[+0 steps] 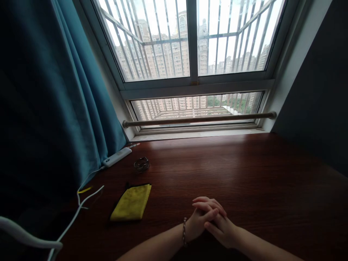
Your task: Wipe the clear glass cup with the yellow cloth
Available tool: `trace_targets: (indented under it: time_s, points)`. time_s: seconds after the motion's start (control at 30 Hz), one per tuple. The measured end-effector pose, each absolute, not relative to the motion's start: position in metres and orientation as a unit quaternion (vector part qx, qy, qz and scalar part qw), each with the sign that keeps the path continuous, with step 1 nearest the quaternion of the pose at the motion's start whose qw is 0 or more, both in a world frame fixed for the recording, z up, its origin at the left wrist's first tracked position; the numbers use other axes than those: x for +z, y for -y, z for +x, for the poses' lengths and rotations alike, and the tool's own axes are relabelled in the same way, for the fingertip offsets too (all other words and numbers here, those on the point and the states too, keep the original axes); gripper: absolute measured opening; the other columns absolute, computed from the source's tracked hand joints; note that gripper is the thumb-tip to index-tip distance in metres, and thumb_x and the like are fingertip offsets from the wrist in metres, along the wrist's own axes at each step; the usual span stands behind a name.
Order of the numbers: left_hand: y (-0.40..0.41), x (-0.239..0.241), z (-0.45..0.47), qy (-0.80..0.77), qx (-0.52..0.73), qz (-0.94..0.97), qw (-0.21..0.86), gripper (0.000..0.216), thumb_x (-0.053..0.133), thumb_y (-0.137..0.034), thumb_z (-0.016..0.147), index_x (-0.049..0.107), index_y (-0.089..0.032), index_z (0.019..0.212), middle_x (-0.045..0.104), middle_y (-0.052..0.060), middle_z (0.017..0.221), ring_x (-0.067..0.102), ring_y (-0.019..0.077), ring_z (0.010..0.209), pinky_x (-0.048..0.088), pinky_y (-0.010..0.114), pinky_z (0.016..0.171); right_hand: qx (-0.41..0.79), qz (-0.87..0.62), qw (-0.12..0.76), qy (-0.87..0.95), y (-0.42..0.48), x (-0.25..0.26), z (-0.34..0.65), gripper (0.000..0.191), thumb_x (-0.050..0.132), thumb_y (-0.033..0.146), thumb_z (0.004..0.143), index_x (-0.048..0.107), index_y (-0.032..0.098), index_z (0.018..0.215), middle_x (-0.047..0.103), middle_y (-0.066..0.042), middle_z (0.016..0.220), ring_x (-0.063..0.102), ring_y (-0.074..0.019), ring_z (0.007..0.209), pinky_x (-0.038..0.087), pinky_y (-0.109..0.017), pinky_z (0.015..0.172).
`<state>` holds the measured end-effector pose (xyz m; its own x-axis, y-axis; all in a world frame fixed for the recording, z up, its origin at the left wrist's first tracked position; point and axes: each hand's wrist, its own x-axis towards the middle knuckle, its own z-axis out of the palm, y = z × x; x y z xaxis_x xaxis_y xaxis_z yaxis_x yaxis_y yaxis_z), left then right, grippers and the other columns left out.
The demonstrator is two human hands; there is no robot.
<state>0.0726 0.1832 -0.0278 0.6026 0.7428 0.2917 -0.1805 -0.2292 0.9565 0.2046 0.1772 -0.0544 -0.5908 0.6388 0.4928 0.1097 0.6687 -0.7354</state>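
My left hand (196,222) and my right hand (225,230) are clasped together above the near part of the dark reddish-brown wooden table (214,165), fingers interlaced. Both are closed, and no object shows in them. Whether they rest on the wood I cannot tell. A beaded or braided bracelet (184,232) circles my left wrist. Left of the hands lies a folded yellow cloth (132,203) with dark edging, touched by neither hand. Beyond the cloth sits a small, dark, shiny looped thing (141,165), its kind unclear.
A white power strip (117,157) lies at the back left beside a blue curtain (89,108). White cables (78,210) run along the left edge. A barred window (165,40) with a horizontal rail (198,119) stands behind the table; a dark wall (315,98) is at right.
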Motion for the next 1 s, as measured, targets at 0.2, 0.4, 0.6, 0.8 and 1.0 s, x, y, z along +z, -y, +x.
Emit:
trace_targets:
  time_s: [0.2,0.4,0.6,0.8,1.0]
  points:
    - [-0.184,-0.032,0.073,-0.225,0.393,0.683,0.573,0.032,0.042,-0.033,0.089,0.065,-0.012,0.09,0.058,0.009,0.092,0.05,0.022,0.092,0.039,0.036,0.085,0.352,-0.227,0.375,0.827,-0.179,-0.054,0.207,0.041,0.042,0.039,0.092,0.039,0.021,0.129,0.041,-0.011,0.123,0.036,-0.0234,0.117,0.035,-0.039,0.097]
    - [-0.186,-0.037,0.073,-0.235,0.395,0.683,0.568,0.032,0.042,-0.033,0.089,0.065,-0.012,0.091,0.058,0.009,0.092,0.05,0.0218,0.092,0.037,0.037,0.087,0.354,-0.225,0.383,0.823,-0.179,-0.053,0.207,0.04,0.043,0.037,0.092,0.038,0.023,0.129,0.041,-0.009,0.123,0.037,-0.0224,0.115,0.035,-0.038,0.097]
    - [-0.187,-0.043,0.074,-0.225,0.408,0.666,0.583,0.03,0.045,-0.033,0.089,0.066,-0.012,0.09,0.057,0.01,0.092,0.051,0.023,0.092,0.04,0.037,0.084,0.346,-0.236,0.372,0.828,-0.18,-0.057,0.208,0.04,0.043,0.036,0.091,0.038,0.024,0.13,0.041,-0.009,0.122,0.037,-0.0229,0.115,0.035,-0.038,0.097]
    - [-0.186,-0.042,0.074,-0.211,0.41,0.667,0.585,0.03,0.044,-0.032,0.089,0.065,-0.011,0.091,0.058,0.01,0.093,0.052,0.0227,0.092,0.04,0.036,0.084,0.35,-0.232,0.371,0.828,-0.18,-0.054,0.208,0.04,0.043,0.034,0.091,0.037,0.025,0.129,0.04,-0.008,0.123,0.037,-0.0217,0.115,0.034,-0.036,0.098]
    - [-0.187,-0.039,0.074,-0.213,0.412,0.67,0.58,0.031,0.044,-0.033,0.089,0.066,-0.01,0.09,0.059,0.011,0.091,0.052,0.0225,0.092,0.039,0.036,0.085,0.353,-0.229,0.376,0.826,-0.179,-0.057,0.207,0.038,0.044,0.031,0.092,0.037,0.024,0.129,0.04,-0.009,0.123,0.036,-0.022,0.117,0.033,-0.038,0.099]
